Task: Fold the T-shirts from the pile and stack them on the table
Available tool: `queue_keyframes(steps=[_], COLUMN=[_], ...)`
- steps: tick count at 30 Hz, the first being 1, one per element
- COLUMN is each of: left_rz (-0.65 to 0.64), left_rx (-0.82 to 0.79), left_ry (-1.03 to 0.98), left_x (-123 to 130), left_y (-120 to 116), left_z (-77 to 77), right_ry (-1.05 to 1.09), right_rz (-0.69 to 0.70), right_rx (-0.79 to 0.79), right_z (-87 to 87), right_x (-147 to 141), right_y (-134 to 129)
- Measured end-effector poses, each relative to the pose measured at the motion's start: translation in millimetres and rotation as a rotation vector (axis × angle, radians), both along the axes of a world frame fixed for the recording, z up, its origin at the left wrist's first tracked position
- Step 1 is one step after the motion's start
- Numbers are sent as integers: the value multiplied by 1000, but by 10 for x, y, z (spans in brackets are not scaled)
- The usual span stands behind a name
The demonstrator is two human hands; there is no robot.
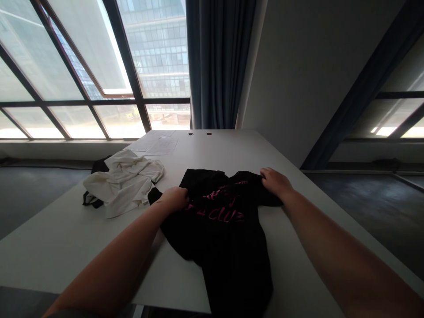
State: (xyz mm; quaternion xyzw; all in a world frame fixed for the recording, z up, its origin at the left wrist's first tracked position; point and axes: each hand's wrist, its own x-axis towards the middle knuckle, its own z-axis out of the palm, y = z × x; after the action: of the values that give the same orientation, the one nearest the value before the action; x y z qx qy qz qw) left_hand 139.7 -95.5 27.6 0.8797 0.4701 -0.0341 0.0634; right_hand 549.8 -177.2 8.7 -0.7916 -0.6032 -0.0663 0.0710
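Both hands grip the black T-shirt (221, 221) lying on the table (291, 274): left hand (175, 198) bunches one shoulder, right hand (274, 181) pinches the other, beside a crumpled white garment (126, 181).

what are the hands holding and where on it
Both grip the black T-shirt with pink lettering, lying on the white table. The left hand bunches cloth at its left shoulder area; the right hand holds its right shoulder edge.
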Motion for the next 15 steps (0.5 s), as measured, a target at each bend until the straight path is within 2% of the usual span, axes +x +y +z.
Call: queue_keyframes(steps=[3,5,8,10,11,12,15], left_rz=[-146,-230,-268,-259,-254,-245,-153], left_rx=[-144,-329,-724,-888,-863,-754,-153], left_ry=[-22,-34,-7,-1,-33,-93,-333], left_x=[9,9,17,38,55,75,144], left_y=[-126,-206,-296,-328,-337,-341,-338], left_z=[123,198,270,271,255,227,87], right_ry=[-22,-2,58,112,144,176,234], right_rz=[-61,-52,104,237,288,326,394], right_rx=[124,167,186,172,147,108,-22], right_z=[-42,-67,-120,-159,-174,-181,-132], right_x=[39,47,54,46,34,18,-54], right_y=[-17,-10,32,68,83,93,83])
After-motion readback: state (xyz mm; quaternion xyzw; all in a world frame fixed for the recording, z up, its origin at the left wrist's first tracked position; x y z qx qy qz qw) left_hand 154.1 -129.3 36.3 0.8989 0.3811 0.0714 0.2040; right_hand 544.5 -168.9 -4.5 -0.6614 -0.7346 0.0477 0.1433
